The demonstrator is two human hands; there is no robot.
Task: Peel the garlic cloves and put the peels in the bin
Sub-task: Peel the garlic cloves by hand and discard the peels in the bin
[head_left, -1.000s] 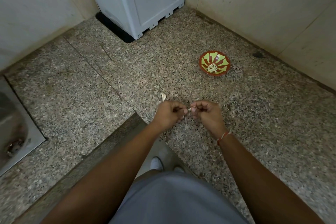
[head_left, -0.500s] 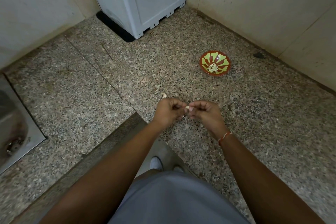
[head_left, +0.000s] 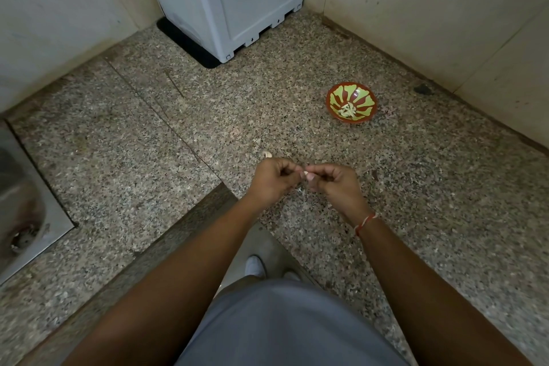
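A small pale garlic clove (head_left: 305,173) is pinched between the fingertips of both hands above the speckled granite counter. My left hand (head_left: 274,178) curls round its left end, and my right hand (head_left: 335,183) pinches its right end, with a red thread on that wrist. Another garlic clove (head_left: 268,154) lies on the counter just beyond my left hand. A red and green patterned bowl (head_left: 361,93) stands farther back on the right with pale garlic pieces (head_left: 347,110) in it.
A grey plastic box (head_left: 237,0) stands in the far corner against the tiled walls. A steel sink (head_left: 20,205) is set into the counter at the left. The counter's inner corner edge (head_left: 208,205) is right below my wrists.
Both hands have stayed together on the clove and shifted slightly, the fingertips working at it. The clove on the counter has not moved.
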